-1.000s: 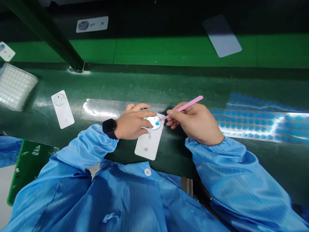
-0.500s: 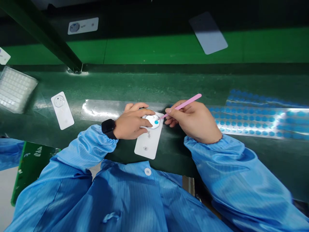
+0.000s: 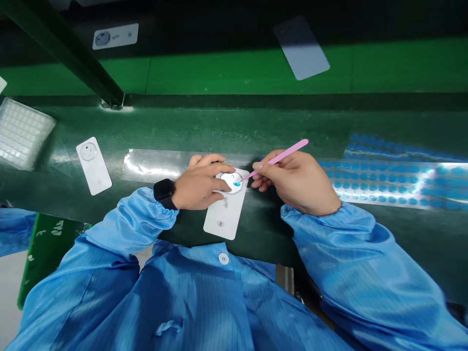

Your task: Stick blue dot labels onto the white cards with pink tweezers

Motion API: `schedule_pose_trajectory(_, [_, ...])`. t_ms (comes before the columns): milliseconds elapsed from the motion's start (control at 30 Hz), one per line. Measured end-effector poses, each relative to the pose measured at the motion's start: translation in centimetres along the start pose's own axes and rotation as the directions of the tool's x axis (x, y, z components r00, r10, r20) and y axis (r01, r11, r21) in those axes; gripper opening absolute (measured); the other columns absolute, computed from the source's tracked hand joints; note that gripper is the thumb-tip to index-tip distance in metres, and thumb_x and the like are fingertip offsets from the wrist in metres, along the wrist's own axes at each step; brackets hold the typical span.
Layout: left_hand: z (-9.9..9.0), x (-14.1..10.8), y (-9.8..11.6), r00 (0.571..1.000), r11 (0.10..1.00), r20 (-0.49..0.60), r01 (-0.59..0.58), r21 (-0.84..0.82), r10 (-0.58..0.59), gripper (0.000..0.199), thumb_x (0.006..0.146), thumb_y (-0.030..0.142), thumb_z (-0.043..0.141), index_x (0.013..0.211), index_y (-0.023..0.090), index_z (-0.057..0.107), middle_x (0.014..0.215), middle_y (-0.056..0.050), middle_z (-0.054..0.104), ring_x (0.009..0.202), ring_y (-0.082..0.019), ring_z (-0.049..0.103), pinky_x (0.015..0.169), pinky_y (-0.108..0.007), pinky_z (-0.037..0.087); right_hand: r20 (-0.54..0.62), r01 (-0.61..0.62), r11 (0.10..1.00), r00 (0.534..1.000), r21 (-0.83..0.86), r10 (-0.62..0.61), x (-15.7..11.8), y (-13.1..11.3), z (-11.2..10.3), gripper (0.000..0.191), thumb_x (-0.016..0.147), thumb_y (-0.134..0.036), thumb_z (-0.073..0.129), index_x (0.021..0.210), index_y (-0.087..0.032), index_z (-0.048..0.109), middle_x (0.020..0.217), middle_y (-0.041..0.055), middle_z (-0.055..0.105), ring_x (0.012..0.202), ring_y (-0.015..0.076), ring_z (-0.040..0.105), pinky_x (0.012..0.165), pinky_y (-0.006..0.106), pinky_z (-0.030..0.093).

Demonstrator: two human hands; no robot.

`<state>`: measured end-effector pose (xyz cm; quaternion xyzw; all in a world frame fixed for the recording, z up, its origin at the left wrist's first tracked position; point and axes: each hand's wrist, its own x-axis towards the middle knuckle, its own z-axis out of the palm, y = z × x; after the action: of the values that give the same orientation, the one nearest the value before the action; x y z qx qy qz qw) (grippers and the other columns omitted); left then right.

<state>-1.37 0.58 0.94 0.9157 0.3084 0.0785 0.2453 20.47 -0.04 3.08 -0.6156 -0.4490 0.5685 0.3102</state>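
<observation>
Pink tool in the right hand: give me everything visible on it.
The pink tool is slim and smooth-looking, plastic or coated metal, with a broad rounded butt tapering to a fine point. The right hand pinches it between thumb and fingers, hiding part of the shaft. It slants, butt up and right, tip down at a blue dot on the white panel. Prong count and tip contact: can't tell.

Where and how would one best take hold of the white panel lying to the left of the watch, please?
I would pinch the white panel by its long edges near its plain end, from above: it lies flat on the bench, that end points towards the person, and the round feature sits at the far end.
</observation>
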Motion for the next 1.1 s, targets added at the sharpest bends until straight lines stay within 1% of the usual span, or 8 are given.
schedule_pose_trajectory(267, [-0.03,-0.04,0.02,1.0,1.0,0.012,0.009,0.003,-0.009,0.016,0.085,0.03,0.065,0.097,0.028,0.075,0.133,-0.006,0.059,0.132,-0.034,0.037,0.098,-0.052,0.028,-0.015,0.004,1.0,1.0,-0.012,-0.004,-0.05,0.05,0.07,0.023,0.085,-0.008,0.064,0.065,-0.018,0.062,0.057,0.003,0.065,0.047,0.0138,0.06,0.043,0.021,0.05])
schedule_pose_trajectory(400, [-0.08,0.01,0.02,1.0,1.0,0.017,0.012,0.001,-0.012,0.016,0.084,0.028,0.066,0.097,0.028,0.075,0.133,-0.007,0.059,0.132,-0.034,0.037,0.097,-0.052,0.029,-0.015,-0.009,1.0,1.0,0.006,0.009,0.12,0.29,-0.07,0.021,0.085,-0.01,0.064,0.065,-0.018,0.062,0.058,0.0031,0.065,0.048,0.0146,0.061,0.044,0.023,0.051])
schedule_pose_trajectory(600, [-0.17,0.02,0.02,1.0,1.0,0.017,0.013,-0.006,-0.013,0.016,0.084,0.028,0.066,0.097,0.028,0.075,0.133,-0.006,0.059,0.132,-0.033,0.037,0.098,-0.052,0.028,0.011,-0.025,1.0,1.0,0.006,0.025,0.3,0.33,-0.25,0.018,0.082,-0.019,0.07,0.066,-0.019,0.063,0.059,0.0037,0.065,0.048,0.0145,0.06,0.044,0.023,0.05])
schedule_pose_trajectory(767, [-0.16,0.01,0.03,1.0,1.0,0.021,0.016,-0.008,-0.016,0.016,0.083,0.028,0.067,0.097,0.028,0.075,0.133,-0.006,0.059,0.133,-0.033,0.037,0.098,-0.051,0.028,0.026,-0.028,0.998,0.999,0.06,0.027,0.19,-0.05,-0.3,0.025,0.078,-0.031,0.077,0.062,-0.02,0.061,0.057,0.0037,0.063,0.047,0.0155,0.059,0.043,0.025,0.05])
schedule_pose_trajectory(867, [-0.1,0.01,0.0,1.0,1.0,0.018,0.013,-0.008,-0.013,0.015,0.083,0.027,0.067,0.096,0.028,0.075,0.132,-0.005,0.059,0.132,-0.033,0.038,0.097,-0.051,0.028,0.052,-0.02,0.995,0.999,0.098,0.015,0.25,-0.11,-0.42,0.028,0.075,-0.035,0.08,0.062,-0.02,0.06,0.056,0.0033,0.062,0.047,0.0156,0.059,0.043,0.025,0.049])
schedule_pose_trajectory(1000, [-0.11,0.02,-0.02,1.0,1.0,0.013,0.01,-0.011,-0.01,0.016,0.083,0.027,0.067,0.097,0.028,0.075,0.132,-0.006,0.059,0.132,-0.033,0.038,0.097,-0.051,0.028,0.073,-0.015,0.99,0.997,0.137,0.005,0.36,-0.1,-0.53,0.026,0.075,-0.031,0.078,0.061,-0.019,0.061,0.054,0.0033,0.061,0.047,0.0157,0.059,0.042,0.025,0.048])
schedule_pose_trajectory(1100, [-0.2,0.04,0.02,1.0,1.0,0.021,0.012,-0.008,-0.012,0.015,0.083,0.027,0.067,0.096,0.028,0.075,0.132,-0.006,0.059,0.132,-0.033,0.037,0.097,-0.051,0.028,0.058,-0.036,0.996,0.998,0.081,0.031,0.37,-0.27,-0.45,0.022,0.079,-0.024,0.073,0.061,-0.019,0.061,0.055,0.0037,0.062,0.047,0.0156,0.059,0.042,0.025,0.049])
